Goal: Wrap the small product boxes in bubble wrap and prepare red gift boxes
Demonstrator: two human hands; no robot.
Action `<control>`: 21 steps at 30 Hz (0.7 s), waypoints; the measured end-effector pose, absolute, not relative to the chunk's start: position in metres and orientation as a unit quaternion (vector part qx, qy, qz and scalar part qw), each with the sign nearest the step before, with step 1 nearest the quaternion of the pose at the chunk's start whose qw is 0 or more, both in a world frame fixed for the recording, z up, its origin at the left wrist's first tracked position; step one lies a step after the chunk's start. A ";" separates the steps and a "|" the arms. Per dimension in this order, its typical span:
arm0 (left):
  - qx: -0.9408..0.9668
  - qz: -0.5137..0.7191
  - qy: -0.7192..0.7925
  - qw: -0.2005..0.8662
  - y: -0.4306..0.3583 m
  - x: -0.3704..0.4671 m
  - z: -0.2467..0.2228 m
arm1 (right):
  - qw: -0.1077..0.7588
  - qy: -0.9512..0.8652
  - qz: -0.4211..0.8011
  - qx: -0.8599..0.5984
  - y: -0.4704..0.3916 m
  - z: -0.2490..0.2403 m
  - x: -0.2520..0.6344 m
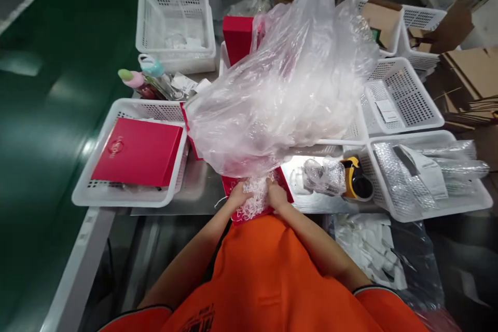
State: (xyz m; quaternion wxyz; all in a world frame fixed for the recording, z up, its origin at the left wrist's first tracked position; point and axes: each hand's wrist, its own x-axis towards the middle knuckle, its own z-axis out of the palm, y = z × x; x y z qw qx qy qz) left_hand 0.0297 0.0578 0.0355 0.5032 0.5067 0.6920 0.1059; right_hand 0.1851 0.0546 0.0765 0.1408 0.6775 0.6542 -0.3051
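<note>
A red box [243, 217] lies at the table's front edge, close to my body, with pale shredded paper [254, 198] filling it. My left hand [239, 195] grips the shreds from the left side, its thumb pointing inward. From the right, my right hand [275, 194] is closed on the same bundle. Some fingertips of both hands are buried in the paper. A large clear plastic bag [272, 98] of white filling bulges just beyond the box and overhangs its far edge.
To the left, a white basket [83, 194] holds a red gift box [138, 153]. A tape dispenser [356, 179] and bubble-wrapped items [324, 175] lie right of my hands. Another white basket [436, 211] holds bubble-wrap pouches. A green conveyor belt [42, 129] runs along the left.
</note>
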 end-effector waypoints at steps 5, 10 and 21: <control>0.546 0.043 0.722 0.423 0.061 0.019 0.052 | 0.149 0.663 -0.269 0.683 0.059 0.096 0.202; 0.614 -0.005 0.703 0.359 0.070 0.009 0.073 | 0.164 0.662 -0.279 0.676 0.055 0.111 0.200; 0.739 -0.125 0.622 0.227 0.050 0.065 0.076 | 0.157 0.683 -0.251 0.668 0.066 0.076 0.182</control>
